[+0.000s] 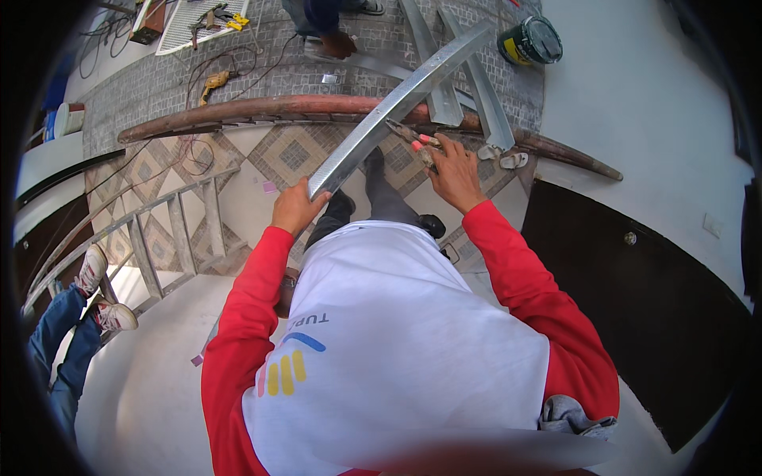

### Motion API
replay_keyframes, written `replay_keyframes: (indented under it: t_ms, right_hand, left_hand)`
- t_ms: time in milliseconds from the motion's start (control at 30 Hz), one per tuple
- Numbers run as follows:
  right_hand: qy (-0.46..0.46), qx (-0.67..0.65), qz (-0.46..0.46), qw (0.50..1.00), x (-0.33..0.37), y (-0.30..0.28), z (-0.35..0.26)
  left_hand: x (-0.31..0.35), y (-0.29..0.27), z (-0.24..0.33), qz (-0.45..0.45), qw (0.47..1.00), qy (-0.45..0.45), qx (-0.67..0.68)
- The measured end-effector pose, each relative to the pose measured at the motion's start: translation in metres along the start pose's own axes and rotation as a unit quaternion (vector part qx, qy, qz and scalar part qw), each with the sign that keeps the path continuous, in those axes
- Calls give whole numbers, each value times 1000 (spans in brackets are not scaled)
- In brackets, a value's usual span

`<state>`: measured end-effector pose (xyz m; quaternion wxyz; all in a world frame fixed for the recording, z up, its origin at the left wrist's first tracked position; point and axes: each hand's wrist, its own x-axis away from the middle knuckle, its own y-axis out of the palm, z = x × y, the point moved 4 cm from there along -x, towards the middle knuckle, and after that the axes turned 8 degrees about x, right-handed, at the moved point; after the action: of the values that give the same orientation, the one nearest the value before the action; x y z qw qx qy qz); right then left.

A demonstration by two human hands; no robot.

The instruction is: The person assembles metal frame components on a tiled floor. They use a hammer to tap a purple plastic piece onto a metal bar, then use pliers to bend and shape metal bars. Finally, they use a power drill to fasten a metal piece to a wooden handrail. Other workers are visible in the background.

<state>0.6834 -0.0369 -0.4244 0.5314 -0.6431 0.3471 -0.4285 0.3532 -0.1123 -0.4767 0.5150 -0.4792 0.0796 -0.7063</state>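
Observation:
A long, perforated galvanised steel channel (381,111) runs slantwise away from me toward the upper right. My left hand (296,208) is closed round its near end. In my right hand (456,176) is a pair of metal snips (406,133) with reddish handles, gripped by closed fingers. The jaws point at the channel's right edge, about midway along, and appear to touch it. Whether they are biting into the metal I cannot tell.
A rusty red pole (270,109) lies across the floor ahead, beside more steel channels (484,103). Beyond are a yellow drill (214,84), a bucket (532,41) and a co-worker's hand (340,45). Left, a person's shoes (94,266) rest by a ladder (178,230).

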Motion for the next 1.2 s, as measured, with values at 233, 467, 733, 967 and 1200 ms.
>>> replay_keyframes:
  t_ms: [233,467,733,967,1200]
  right_hand:
    - [4,39,-12,999,0,-3,1]
    - [31,-89,-79,992,-5,13,11]
    - [237,-719,-259,600,4,46,-2]
    - [54,-241,-94,964,-13,23,10]
    - [174,-582,-197,770,-14,49,-10]
  left_hand:
    - [1,2,0,-1,1000,4,12]
    - [2,3,2,9,1000,9,-8]
    - [-2,2,0,-1,1000,3,11]
    - [-8,5,-8,5,1000,7,23]
    - [-19,7,-25,-18,998,1,55]
